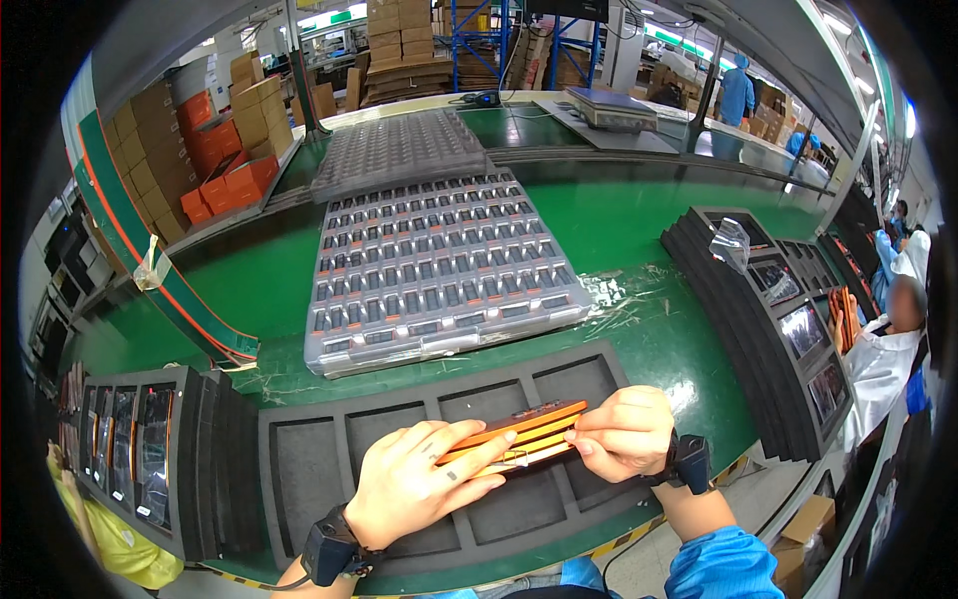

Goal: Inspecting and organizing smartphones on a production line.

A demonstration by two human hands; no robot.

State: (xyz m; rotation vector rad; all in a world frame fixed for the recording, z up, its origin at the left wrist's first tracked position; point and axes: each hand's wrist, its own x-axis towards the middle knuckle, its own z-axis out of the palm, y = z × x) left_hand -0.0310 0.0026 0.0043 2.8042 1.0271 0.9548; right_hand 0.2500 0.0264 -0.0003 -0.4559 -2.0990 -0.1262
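Observation:
Both my hands hold a short stack of flat, orange-edged panels point(519, 437) above a dark grey foam tray point(299, 412). My left hand point(414, 481) lies along the stack's left part, its fingers spread over the edges and its thumb hidden. My right hand point(629, 434) pinches the stack's right end between thumb and curled fingers. Small dark parts show on the top panel's far edge. The tray beneath has several rectangular compartments; those I can see hold no panels, and my hands hide part of it.
Beyond the foam tray lies a clear plastic tray point(449, 345) with rows of small dark parts. Foam tray stacks stand left point(205, 469) and right point(714, 339), with panels in their compartments. Co-workers sit at left point(125, 544) and right point(888, 354). A scale point(611, 110) stands farther back.

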